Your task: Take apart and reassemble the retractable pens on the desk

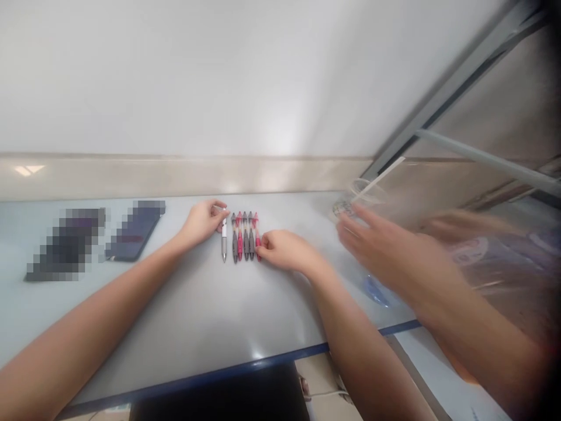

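Several pens lie side by side on the pale table, tips toward me. At the left of the row is a white and grey pen; my left hand pinches its upper end. Grey pens and a red pen fill the middle, close together. The rightmost red pen is between the fingertips of my right hand, low on its barrel.
Two pixelated dark items, one at far left and one nearer, lie on the table. At right, another person's blurred hands reach in near a clear cup. A blue item lies below them; metal frame behind.
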Tool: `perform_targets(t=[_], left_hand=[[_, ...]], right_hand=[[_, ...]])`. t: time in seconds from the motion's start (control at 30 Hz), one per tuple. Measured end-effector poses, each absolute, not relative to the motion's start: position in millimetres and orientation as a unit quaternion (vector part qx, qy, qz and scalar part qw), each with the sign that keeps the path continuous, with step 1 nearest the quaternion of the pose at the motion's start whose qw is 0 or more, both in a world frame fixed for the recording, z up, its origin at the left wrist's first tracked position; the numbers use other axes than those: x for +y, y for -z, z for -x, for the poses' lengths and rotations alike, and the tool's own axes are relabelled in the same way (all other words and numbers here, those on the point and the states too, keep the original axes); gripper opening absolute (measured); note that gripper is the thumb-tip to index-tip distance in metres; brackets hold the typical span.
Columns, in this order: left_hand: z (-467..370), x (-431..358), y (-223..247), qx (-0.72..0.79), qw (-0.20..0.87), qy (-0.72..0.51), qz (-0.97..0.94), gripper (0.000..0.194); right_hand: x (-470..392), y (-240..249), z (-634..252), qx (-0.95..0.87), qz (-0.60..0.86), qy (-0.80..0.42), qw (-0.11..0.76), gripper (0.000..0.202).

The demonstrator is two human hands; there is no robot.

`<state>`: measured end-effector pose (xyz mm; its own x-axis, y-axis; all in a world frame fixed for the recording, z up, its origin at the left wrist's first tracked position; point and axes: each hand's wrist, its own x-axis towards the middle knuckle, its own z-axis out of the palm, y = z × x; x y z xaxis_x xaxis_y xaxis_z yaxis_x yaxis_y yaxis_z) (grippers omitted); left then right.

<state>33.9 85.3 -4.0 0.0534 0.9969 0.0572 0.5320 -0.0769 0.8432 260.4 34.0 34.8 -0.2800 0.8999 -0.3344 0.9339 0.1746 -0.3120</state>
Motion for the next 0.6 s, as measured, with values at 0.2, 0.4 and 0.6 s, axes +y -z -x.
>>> perform_targets(t=[0.2,0.4,0.6], left_hand=[[-36,86,2,0.602,0.327,-0.341,-0.644,0.024],[-37,86,11,0.609,0.249,-0.331,-0.677,0.035],[-33,68,11,0.571,0.193,-0.279,-0.747,0.045]], right_hand=[[36,-34,-255,0.747,-0.614,0.251,0.028,0.021],[38,-30,-248,0.741,-0.629,0.233,0.000,0.019],[33,-27,-238,0.750,-0.620,0.231,-0.008,0.021]])
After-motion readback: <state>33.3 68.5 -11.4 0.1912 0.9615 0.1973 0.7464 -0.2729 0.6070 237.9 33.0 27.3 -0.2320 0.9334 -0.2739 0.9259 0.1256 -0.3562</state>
